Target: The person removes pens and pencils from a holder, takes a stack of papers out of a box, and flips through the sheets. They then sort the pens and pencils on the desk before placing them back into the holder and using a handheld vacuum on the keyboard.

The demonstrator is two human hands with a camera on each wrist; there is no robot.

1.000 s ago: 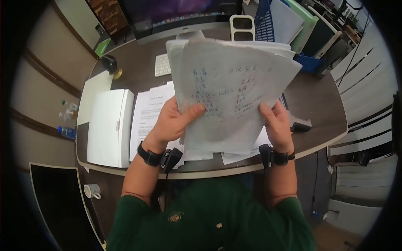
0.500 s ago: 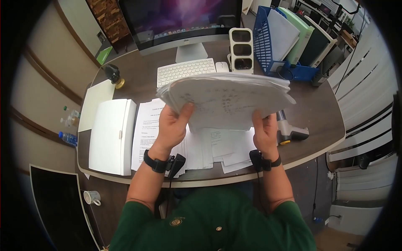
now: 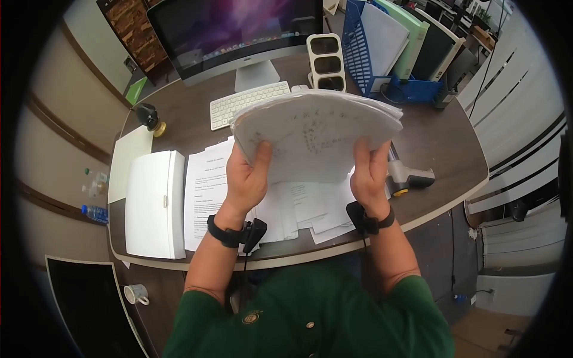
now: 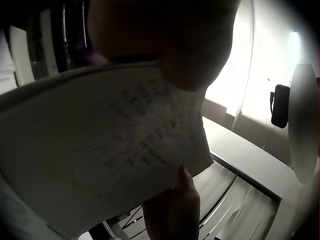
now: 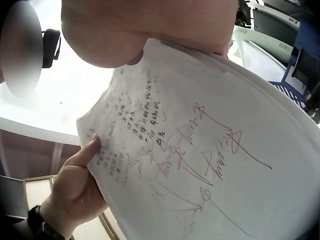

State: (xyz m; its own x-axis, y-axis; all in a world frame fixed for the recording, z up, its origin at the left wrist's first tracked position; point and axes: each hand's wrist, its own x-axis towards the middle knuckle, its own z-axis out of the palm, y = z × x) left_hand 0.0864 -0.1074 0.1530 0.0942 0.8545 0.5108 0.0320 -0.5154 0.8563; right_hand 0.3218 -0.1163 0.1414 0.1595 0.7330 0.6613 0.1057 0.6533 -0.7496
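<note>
Both hands hold a stack of handwritten papers [image 3: 322,137] above the desk, its top edge bowed and leaning away from the body. My left hand [image 3: 246,182] grips the left side, thumb on the front sheet and fingers behind. At the opposite side my right hand [image 3: 370,179] pinches the stack the same way. Dark handwriting and red pen marks cover the front sheet [image 5: 200,150] in the right wrist view. Beneath the stack lie loose papers [image 3: 310,209], partly hidden by it.
Left on the desk are a white box file [image 3: 149,203] and a printed document [image 3: 206,197]. A keyboard [image 3: 239,107] and monitor [image 3: 239,36] stand behind the stack. A grey gun-shaped device [image 3: 412,177] lies right of my right hand, and a blue file rack [image 3: 358,53] stands at the back right.
The stack was nearly upright a second ago; it has since come down and tilted back, its top edge bending. Both hands keep their hold. The head view has shifted slightly.
</note>
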